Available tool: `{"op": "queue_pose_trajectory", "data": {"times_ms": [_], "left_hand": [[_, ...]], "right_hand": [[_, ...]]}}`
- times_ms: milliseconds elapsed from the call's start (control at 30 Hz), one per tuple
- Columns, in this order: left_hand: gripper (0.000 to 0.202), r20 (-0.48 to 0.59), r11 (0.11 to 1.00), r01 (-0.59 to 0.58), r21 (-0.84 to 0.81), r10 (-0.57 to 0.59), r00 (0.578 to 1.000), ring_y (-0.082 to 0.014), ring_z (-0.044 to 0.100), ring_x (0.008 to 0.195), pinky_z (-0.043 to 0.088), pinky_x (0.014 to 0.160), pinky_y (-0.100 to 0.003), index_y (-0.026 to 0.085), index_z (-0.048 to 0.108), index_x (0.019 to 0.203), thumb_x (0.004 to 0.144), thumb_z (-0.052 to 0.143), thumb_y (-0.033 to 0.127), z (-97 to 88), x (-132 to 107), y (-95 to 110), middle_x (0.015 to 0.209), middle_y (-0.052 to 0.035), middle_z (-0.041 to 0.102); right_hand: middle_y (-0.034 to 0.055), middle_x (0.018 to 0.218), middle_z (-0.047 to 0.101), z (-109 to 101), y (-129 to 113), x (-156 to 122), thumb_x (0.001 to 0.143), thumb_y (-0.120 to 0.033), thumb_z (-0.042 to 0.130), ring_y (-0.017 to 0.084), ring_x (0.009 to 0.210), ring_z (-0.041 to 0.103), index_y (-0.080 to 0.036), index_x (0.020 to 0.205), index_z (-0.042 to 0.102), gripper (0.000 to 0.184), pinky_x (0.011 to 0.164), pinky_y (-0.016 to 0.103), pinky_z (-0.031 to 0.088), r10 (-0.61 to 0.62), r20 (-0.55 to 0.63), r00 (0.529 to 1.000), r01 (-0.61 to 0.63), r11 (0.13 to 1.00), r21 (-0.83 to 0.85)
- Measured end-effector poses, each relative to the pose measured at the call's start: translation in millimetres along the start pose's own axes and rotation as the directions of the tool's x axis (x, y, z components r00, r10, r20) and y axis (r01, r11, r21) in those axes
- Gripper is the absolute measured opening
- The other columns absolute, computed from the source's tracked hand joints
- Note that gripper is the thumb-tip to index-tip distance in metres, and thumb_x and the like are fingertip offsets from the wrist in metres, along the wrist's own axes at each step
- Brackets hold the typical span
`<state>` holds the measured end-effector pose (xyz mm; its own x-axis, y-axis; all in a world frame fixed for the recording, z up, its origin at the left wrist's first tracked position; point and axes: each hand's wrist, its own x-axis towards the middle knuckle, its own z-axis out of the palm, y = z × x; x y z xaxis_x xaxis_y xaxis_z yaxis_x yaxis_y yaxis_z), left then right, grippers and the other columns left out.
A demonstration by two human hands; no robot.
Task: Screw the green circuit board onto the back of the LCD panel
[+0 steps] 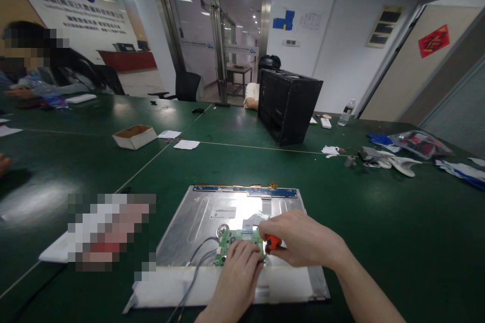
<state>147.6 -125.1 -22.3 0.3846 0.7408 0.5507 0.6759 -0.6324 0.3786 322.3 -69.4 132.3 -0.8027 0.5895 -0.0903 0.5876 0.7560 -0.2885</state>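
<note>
A flat display panel point(178, 222) lies back-up on the green table, its metal back facing me. A green circuit board point(237, 236) sits on its lower middle, with grey cables point(197, 275) running off to the left. My left hand point(240, 272) lies over the board, fingers side by side on its front part. Closed around an orange-and-black screwdriver point(273, 243), my right hand point(297, 237) is at the board's right end. The screwdriver's tip is hidden. Along the panel's far edge runs a narrow blue circuit strip point(246, 192).
A black computer case point(290, 106) stands beyond the panel. An open white box point(135, 137) and papers point(186, 145) lie to the left of it. On the right are a water bottle point(346, 112), a plastic bag point(420, 142) and small parts. Another person point(49, 70) sits at the far left.
</note>
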Motion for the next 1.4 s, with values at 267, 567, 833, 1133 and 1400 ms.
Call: {"op": "queue_pose_trajectory", "data": {"times_ms": [267,567,833,1133,1400], "left_hand": [[0.017,0.013,1.0,0.007,-0.009,-0.007,1.0,-0.0214,0.056,0.088,0.041,0.088,-0.041,0.02,0.059,0.089,0.086,0.05,0.006,-0.1,-2,0,0.09,-0.0028,0.064],[0.018,0.007,1.0,0.002,-0.012,-0.002,1.0,-0.0214,0.056,0.086,0.042,0.087,-0.041,0.02,0.059,0.089,0.087,0.047,0.006,-2.1,1,1,0.089,-0.0033,0.064],[0.018,0.024,0.999,0.011,-0.032,-0.01,1.0,-0.0218,0.056,0.086,0.043,0.086,-0.04,0.02,0.059,0.089,0.086,0.046,0.007,-2.0,0,1,0.089,-0.0039,0.063],[0.018,0.024,1.0,0.005,0.007,-0.005,1.0,-0.0218,0.057,0.086,0.043,0.086,-0.041,0.02,0.057,0.088,0.085,0.047,0.006,-1.4,1,2,0.089,-0.0039,0.063],[0.018,0.024,0.999,0.024,-0.037,-0.024,0.999,-0.0219,0.056,0.088,0.042,0.087,-0.041,0.02,0.057,0.088,0.086,0.046,0.006,-0.7,0,2,0.089,-0.0033,0.063]], "right_hand": [[-0.0001,0.078,0.065,1,0,0,0.08,-0.019,0.059,0.013,0.064,0.052,-0.021,0.092,0.055,0.013,0.055,0.025,0.024,-0.01,-0.006,1.0,0.01,1.0,0.009],[-0.0009,0.078,0.065,1,0,1,0.079,-0.019,0.061,0.013,0.064,0.054,-0.021,0.093,0.053,0.016,0.056,0.025,0.026,-0.023,-0.001,1.0,0.023,1.0,-0.005],[-0.0003,0.079,0.066,2,0,0,0.08,-0.021,0.061,0.014,0.066,0.056,-0.021,0.095,0.053,0.017,0.056,0.025,0.026,-0.018,0.004,1.0,0.018,1.0,-0.006],[0.0026,0.087,0.069,4,-5,5,0.086,-0.026,0.059,0.016,0.07,0.059,-0.022,0.103,0.051,0.019,0.054,0.027,0.022,0.017,-0.012,1.0,-0.018,0.997,-0.079],[0.005,0.092,0.065,3,-17,-3,0.088,-0.024,0.052,0.017,0.073,0.059,-0.019,0.094,0.05,0.009,0.055,0.028,0.028,0.011,-0.026,1.0,-0.014,0.995,-0.101]]}}
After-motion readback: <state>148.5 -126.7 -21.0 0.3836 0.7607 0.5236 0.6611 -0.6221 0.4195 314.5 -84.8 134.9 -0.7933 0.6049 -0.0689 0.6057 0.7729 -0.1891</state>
